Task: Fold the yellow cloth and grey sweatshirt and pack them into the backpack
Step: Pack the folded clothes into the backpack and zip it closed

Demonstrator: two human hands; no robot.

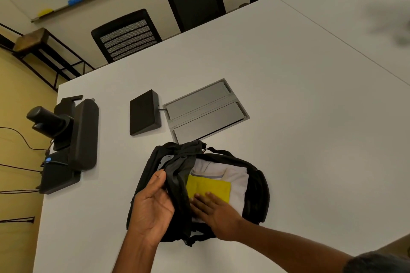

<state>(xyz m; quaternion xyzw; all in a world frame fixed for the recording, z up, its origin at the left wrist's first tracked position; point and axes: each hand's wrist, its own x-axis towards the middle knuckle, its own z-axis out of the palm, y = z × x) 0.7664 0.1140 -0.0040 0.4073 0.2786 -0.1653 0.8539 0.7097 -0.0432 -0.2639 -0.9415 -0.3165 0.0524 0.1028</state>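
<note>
Inside black backpack point(255, 193), flat yellow cloth point(213, 186)

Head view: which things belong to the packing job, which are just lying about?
Job: backpack, yellow cloth, grey sweatshirt, left hand holding it open, right hand flat on the cloth.
Lying about: black box, cable hatch, video bar, chairs.

cloth point(208, 187) on sweatshirt point(237, 180) in backpack point(255, 195); speaker point(145, 113) behind
</note>
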